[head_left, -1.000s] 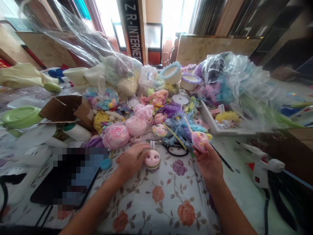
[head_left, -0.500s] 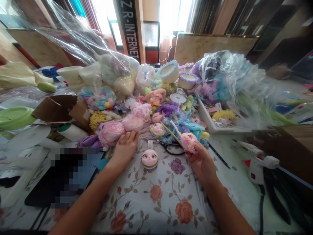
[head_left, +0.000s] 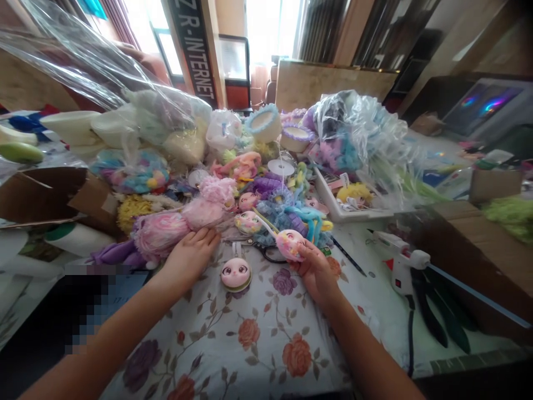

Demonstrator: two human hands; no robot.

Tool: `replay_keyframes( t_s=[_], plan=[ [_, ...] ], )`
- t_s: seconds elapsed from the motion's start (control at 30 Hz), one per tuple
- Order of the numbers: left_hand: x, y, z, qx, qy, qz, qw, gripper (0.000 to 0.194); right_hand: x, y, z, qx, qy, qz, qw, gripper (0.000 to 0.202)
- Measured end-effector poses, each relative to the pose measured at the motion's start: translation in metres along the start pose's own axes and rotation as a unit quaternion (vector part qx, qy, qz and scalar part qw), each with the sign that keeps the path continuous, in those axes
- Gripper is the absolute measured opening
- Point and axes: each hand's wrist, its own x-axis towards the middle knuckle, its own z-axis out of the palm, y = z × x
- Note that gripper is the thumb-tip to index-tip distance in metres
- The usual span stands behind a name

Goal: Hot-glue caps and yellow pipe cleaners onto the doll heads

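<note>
Between the thumb and fingers of my right hand (head_left: 318, 273) is a round doll face (head_left: 290, 244) with pink and yellow trim and a pale strip standing off its top. My left hand (head_left: 195, 251) lies palm down, fingers stretched, against the lower edge of a pink yarn bundle (head_left: 163, 230); nothing shows in it. Between the hands a second doll face (head_left: 235, 274), pink with large eyes, rests on the flowered cloth (head_left: 250, 355). Black-handled scissors (head_left: 270, 254) lie behind it, partly covered by the held face. Another doll face (head_left: 249, 222) sits at the pile's front.
To the right lie a glue gun (head_left: 406, 261), a dark pencil (head_left: 348, 257) and a white tray (head_left: 353, 214) with a yellow item inside. An open cardboard box (head_left: 54, 194) stands at left. Plastic-wrapped soft materials (head_left: 362, 128) rise at the back.
The camera view has swung to the right, so everything sits further left. My right hand still grips the doll face, now turned slightly. My left hand stays by the pink yarn.
</note>
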Motion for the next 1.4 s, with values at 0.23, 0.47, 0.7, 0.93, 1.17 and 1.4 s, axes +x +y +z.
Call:
replay_keyframes(
  t_s=[0.23,0.47,0.7,0.93,1.17,1.4],
  plan=[
    [0.016,-0.005,-0.003,-0.019,-0.026,0.026,0.999,0.024,0.0,-0.002,0.001,0.027,0.002,0.002,1.0,0.029],
    [0.021,-0.012,-0.015,0.021,-0.096,0.088,0.991,0.034,0.001,-0.002,0.001,0.024,0.017,0.008,1.0,0.027],
    [0.024,-0.014,-0.009,0.0,-0.139,0.062,0.988,0.042,0.0,-0.001,-0.002,0.038,0.014,0.006,0.999,0.027],
    [0.016,-0.019,-0.006,-0.09,-0.09,-0.035,0.991,0.043,0.011,-0.012,0.01,-0.017,0.0,-0.036,0.999,0.028],
    [-0.002,0.006,-0.04,-0.295,0.22,-0.277,0.888,0.031,0.07,-0.037,0.029,-0.318,-0.004,-0.199,0.927,0.046],
    [-0.014,0.03,-0.052,-0.59,0.273,-0.385,0.655,0.029,0.129,-0.029,0.02,-0.525,0.074,-0.268,0.804,0.043]
  ],
)
